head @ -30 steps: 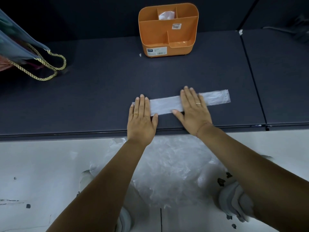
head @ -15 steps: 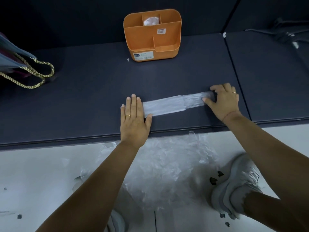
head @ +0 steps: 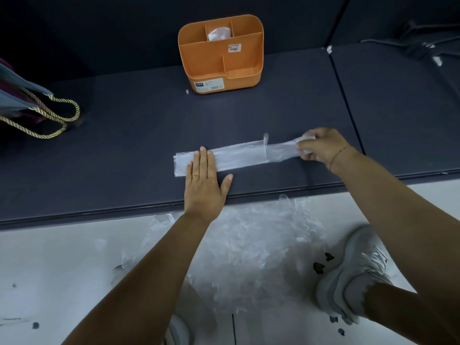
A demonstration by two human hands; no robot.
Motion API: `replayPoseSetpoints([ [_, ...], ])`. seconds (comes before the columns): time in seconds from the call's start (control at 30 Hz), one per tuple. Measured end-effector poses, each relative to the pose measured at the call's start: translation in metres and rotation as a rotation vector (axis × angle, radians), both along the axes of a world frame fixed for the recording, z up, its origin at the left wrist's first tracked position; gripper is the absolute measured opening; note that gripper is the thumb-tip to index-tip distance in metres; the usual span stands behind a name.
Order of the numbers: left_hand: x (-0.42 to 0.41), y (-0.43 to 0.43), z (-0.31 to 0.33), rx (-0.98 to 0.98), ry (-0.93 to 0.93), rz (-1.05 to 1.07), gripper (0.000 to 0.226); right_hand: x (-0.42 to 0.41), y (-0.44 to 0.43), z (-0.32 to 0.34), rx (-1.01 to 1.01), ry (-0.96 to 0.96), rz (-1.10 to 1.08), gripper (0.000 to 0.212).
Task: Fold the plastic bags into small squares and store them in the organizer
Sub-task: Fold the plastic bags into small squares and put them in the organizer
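Observation:
A clear plastic bag folded into a long strip [head: 239,155] lies across the dark shelf surface [head: 124,145]. My left hand [head: 205,181] lies flat with straight fingers pressing the strip's left end. My right hand [head: 321,148] pinches the strip's right end and holds it slightly off the surface. An orange organizer [head: 221,56] stands at the back of the shelf, with a folded plastic bag [head: 219,33] in its rear middle compartment.
A heap of crumpled clear plastic bags [head: 249,252] lies on the white floor below the shelf edge, next to my grey shoe [head: 348,275]. A bag with gold rope handles [head: 42,115] sits at the left. A seam [head: 346,105] divides the shelf at the right.
My right hand slid along the strip from its middle to its right end, curled its fingers and lifted that end. My left hand stayed pressing the left end.

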State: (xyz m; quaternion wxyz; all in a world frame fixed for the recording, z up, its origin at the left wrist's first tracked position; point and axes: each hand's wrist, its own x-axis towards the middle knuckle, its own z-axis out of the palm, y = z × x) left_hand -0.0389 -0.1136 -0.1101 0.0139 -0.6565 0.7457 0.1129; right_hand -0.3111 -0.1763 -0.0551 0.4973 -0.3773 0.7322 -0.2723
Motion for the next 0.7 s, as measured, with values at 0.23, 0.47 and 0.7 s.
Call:
replayPoseSetpoints([
  [0.23, 0.041, -0.017, -0.002, -0.033, -0.006, -0.344, 0.076, -0.014, 0.026, 0.01, 0.307, -0.122, 0.096, 0.019],
  [0.47, 0.011, -0.006, 0.008, -0.062, 0.011, -0.557, 0.077, -0.012, 0.059, 0.008, 0.453, -0.117, 0.163, 0.018],
  [0.7, -0.023, 0.045, -0.007, 0.0, 0.004, -0.648, 0.077, -0.005, 0.084, 0.002, 0.375, -0.138, 0.036, 0.018],
])
